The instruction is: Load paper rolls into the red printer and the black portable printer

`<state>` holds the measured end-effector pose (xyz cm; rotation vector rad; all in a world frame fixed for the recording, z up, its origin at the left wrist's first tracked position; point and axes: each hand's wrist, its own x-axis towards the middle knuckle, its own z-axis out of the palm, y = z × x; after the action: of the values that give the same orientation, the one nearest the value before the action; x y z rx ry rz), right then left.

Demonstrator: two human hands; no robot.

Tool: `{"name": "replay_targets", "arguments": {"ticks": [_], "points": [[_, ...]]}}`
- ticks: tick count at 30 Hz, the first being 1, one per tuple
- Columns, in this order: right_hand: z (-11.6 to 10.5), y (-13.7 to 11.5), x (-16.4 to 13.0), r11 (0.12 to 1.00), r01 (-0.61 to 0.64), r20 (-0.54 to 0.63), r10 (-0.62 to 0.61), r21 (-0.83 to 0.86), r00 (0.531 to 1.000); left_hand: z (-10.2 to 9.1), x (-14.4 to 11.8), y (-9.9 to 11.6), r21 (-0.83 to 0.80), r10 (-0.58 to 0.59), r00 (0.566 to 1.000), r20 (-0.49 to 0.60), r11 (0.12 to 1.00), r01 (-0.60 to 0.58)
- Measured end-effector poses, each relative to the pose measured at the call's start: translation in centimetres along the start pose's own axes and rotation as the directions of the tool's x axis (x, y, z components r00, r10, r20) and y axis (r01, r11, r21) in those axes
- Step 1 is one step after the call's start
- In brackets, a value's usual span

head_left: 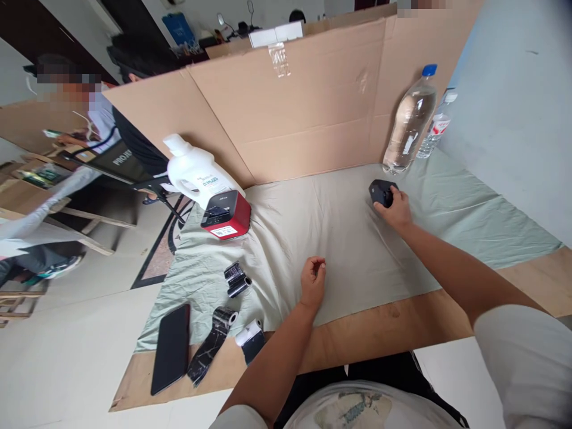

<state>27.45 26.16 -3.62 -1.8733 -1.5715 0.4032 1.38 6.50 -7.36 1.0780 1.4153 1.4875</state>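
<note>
Black device (381, 192) under right hand (395, 209), left hand (312, 283) curled, empty

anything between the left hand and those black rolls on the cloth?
Nothing visible. The left hand hovers loosely curled over bare cloth; the black rolls lie to its left with only cloth between. The right hand rests on a black device, apart.

Plenty of open cloth (339, 238) in the middle of the frame, between the left hand (313, 283) and the right hand (395, 208), nothing lying there. The cardboard wall (304, 113) blocks the whole back. Two water bottles (411, 122) crowd the upper right corner, just beyond the black device (381, 192). The left side is cluttered: red printer (226, 215), white jug (194, 170), rolls (236, 279), phone (170, 348).
</note>
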Motion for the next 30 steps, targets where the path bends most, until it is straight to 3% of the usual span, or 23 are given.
{"name": "replay_targets", "arguments": {"ticks": [3, 6, 8, 11, 14, 18, 24, 30], "points": [[0.3, -1.7, -6.0, 0.955, 0.265, 0.044, -0.273, 0.134, 0.961, 0.0, 0.0, 0.6, -0.235, -0.063, 0.996, 0.055, 0.969, 0.075], [0.6, -4.0, -13.4, 0.873, 0.450, 0.093, -0.472, 0.188, 0.877, 0.0, 0.0, 1.6, -0.462, -0.165, 0.967, 0.192, 0.855, 0.237], [1.0, -5.4, -17.7, 0.828, 0.524, 0.119, -0.551, 0.201, 0.826, 0.0, -0.1, 2.2, -0.550, -0.236, 0.935, 0.265, 0.759, 0.348], [1.6, -6.5, -21.5, 0.816, 0.530, 0.183, -0.571, 0.231, 0.800, -0.4, 0.0, 2.7, -0.608, -0.290, 0.921, 0.260, 0.692, 0.389], [2.2, -6.1, -21.1, 0.825, 0.444, 0.242, -0.537, 0.348, 0.808, -0.9, 0.4, 2.5, -0.618, -0.296, 0.928, 0.227, 0.693, 0.372], [3.1, -5.2, -17.8, 0.805, 0.255, 0.273, -0.451, 0.536, 0.850, -1.1, 0.8, 2.1, -0.600, -0.298, 0.923, 0.242, 0.701, 0.384], [4.2, -4.5, -16.7, 0.752, 0.296, 0.343, -0.564, 0.589, 0.751, -1.3, 0.9, 1.6, -0.525, -0.299, 0.874, 0.382, 0.709, 0.472], [4.4, -3.9, -16.8, 0.737, 0.271, 0.359, -0.573, 0.619, 0.737, -1.5, 1.4, 1.3, -0.474, -0.344, 0.855, 0.389, 0.721, 0.506]]}}
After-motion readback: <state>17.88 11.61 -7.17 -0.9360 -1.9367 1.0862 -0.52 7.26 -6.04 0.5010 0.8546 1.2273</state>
